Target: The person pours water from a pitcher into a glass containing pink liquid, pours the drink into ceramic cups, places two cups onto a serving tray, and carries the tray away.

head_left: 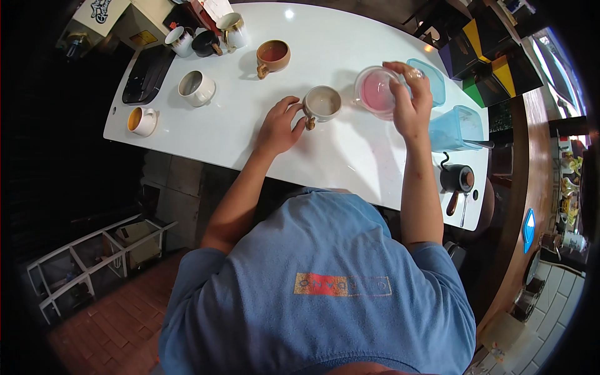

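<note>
We are watching both bare hands working over the white worktop (350, 172). The left hand (279, 129) is reaching to a pale cup (322, 102) that is standing upright near the middle; its fingers are spreading and curving at the cup's left side, beside the brown handle (310, 123). We are not managing to tell whether they are pinching it. The right hand (414, 107) is holding a clear jug (377, 92) containing something pink, just right of the cup, with thumb and fingers closing about its right side. Farther right, we are noting a light blue container (459, 125) and a black kettle (454, 178). A brown mug (273, 55) is standing beyond the left hand; a white cup (197, 89) is sitting farther left.
</note>
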Demonstrator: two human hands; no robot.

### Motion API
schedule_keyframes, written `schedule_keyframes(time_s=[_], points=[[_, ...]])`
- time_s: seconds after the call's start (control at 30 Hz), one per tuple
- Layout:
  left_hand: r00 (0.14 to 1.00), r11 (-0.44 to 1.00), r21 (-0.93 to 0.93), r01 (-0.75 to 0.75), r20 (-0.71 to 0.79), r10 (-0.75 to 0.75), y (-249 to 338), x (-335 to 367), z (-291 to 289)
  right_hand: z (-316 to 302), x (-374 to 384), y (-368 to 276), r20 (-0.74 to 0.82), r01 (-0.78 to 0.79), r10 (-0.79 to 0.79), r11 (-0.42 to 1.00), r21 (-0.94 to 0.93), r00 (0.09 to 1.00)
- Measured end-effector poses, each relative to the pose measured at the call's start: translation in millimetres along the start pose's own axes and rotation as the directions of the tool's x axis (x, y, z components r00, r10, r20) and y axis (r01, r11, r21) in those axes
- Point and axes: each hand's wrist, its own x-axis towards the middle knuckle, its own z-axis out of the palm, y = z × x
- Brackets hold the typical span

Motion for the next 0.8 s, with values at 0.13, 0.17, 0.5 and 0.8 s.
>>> schedule_keyframes(time_s=[0.13,0.17,0.5,0.8], points=[[1.000,0.999,-0.045,0.029,0.003,-0.029,-2,0,-1,16,27,1,0.046,0.126,-0.123,0.989,-0.073,0.991],[1.000,0.999,-0.045,0.030,0.001,-0.030,-2,0,-2,19,33,4,0.062,0.193,-0.189,0.978,-0.083,0.980],[0.999,0.997,-0.051,0.050,0.023,-0.048,-1,0,-4,40,55,5,0.174,0.423,-0.400,0.898,-0.124,0.900],[0.998,0.997,-0.042,0.064,0.024,-0.063,3,0,-5,57,52,10,0.241,0.489,-0.448,0.859,-0.152,0.861]])
